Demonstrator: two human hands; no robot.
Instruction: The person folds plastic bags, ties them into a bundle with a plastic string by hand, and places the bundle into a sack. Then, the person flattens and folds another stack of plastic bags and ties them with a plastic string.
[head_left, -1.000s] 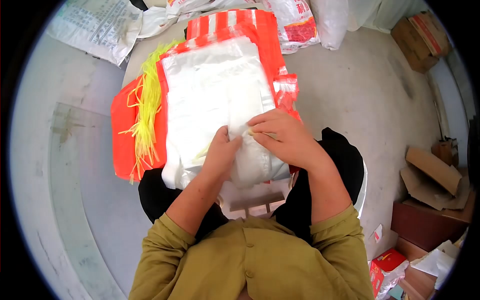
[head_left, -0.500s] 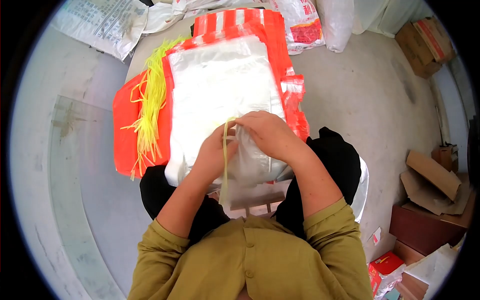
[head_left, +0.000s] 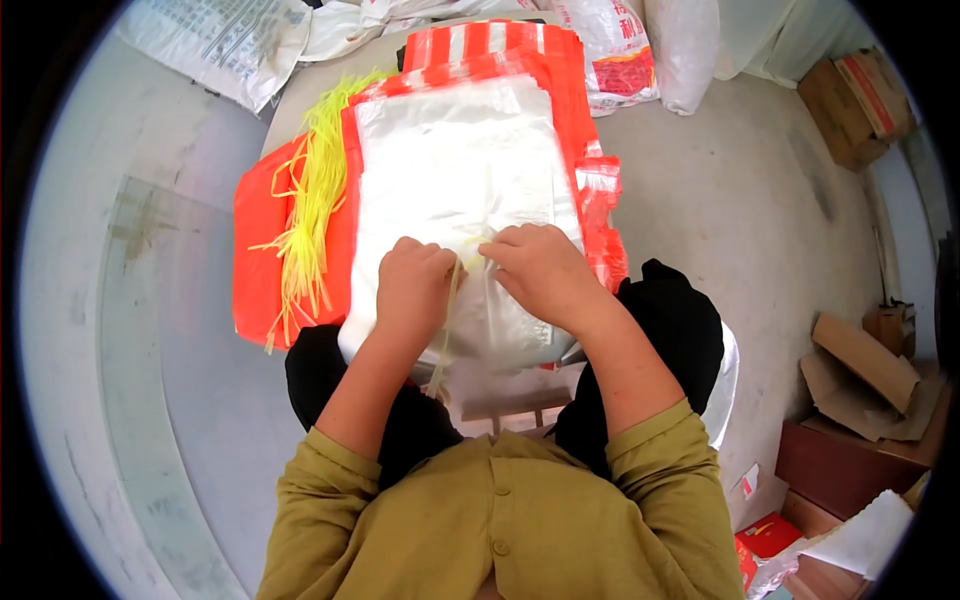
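While the left hand [head_left: 412,285] grips a yellow tie strip [head_left: 446,320], the right hand [head_left: 535,270] pinches the clear plastic bag [head_left: 455,170] just beside it.

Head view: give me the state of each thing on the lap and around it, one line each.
left hand: closed on the yellow tie strip.
right hand: pinching the clear bag's gathered top.
yellow tie strip: held, tail hanging down.
clear bag: bunched at the top between both hands.
clear bag stack: lying flat.
yellow strip bundle: loose on the orange sheet.
cardboard box: flaps open.
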